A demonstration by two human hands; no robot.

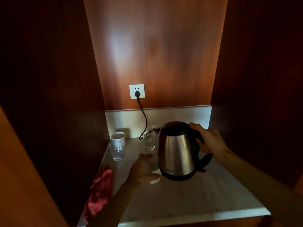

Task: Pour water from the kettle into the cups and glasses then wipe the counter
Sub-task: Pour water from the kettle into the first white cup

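Observation:
My right hand (209, 140) grips the black handle of a steel kettle (176, 151), held upright just above the pale counter (188, 199), spout turned away from me. To the kettle's left, my left hand (141, 169) curls around a white cup (155, 180); only the cup's lower edge shows beside the kettle's base. A second white cup (118, 137) stands at the back left, with a clear glass (116, 152) right in front of it. Another clear glass (149, 142) stands behind the kettle's left side. A red cloth (100, 185) lies crumpled on the counter's left edge.
A black cord (145, 119) runs from a wall socket (136, 91) down to the dark kettle base (156, 129), half hidden behind the kettle. Wooden walls close the niche on both sides. A low stone upstand (180, 114) lines the back.

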